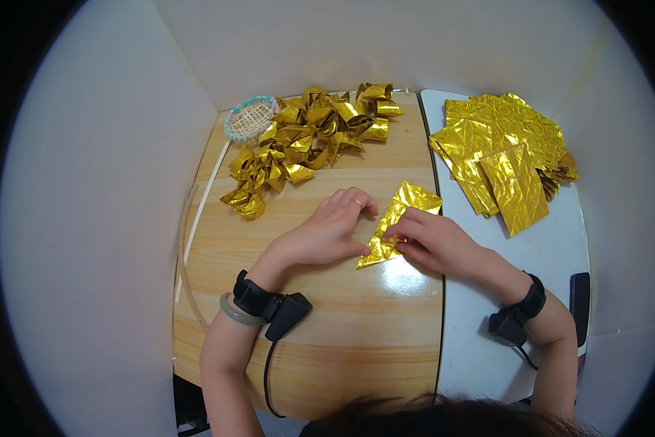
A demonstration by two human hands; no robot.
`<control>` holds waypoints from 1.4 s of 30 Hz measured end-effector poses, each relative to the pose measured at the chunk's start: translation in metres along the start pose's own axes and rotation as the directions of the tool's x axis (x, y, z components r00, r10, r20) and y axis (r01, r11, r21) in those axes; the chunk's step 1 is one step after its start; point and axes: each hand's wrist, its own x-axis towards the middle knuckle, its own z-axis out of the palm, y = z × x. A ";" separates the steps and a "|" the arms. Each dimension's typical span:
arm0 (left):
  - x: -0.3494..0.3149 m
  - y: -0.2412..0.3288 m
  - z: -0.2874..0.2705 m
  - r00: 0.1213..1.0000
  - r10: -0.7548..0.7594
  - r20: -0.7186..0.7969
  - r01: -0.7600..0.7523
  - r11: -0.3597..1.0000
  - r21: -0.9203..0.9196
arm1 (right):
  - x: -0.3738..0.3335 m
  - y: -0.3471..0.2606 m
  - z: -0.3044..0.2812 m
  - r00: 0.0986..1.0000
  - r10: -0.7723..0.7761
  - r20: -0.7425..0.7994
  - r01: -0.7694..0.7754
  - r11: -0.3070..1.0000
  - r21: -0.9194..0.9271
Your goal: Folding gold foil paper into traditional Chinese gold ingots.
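A shiny gold foil paper sheet (407, 200), partly folded to a slanted shape with a pointed lower corner, lies on the wooden tabletop. My left hand (334, 229) rests at its left side, thumb and curved fingers apart, with the thumb tip close to the lower left edge. A ring is on one of its fingers. From the right, my right hand (433, 240) reaches over the sheet, its fingers pinched together on the foil paper. The hand covers part of the paper's right side.
Several folded gold paper pieces (320, 131) are heaped at the back left beside a small woven basket (251, 119) with a beaded rim. On the white table (480, 320) lies a stack of flat gold sheets (517, 131). A dark slim object (579, 306) sits at its right edge. Pale walls surround the tables.
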 end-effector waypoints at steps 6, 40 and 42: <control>-0.002 -0.005 -0.001 0.985 0.165 0.045 -0.168 0.981 0.091 | 0.003 -0.001 -0.011 0.996 -0.093 -0.007 0.090 0.977 -0.194; -0.004 -0.004 -0.006 0.996 -0.011 -0.090 0.017 0.997 0.070 | -0.004 0.012 -0.046 0.969 0.196 0.149 -0.230 0.936 0.266; -0.005 -0.005 -0.006 0.995 -0.072 -0.075 0.070 0.997 -0.025 | -0.004 0.012 -0.040 0.992 0.101 0.078 -0.118 0.961 0.251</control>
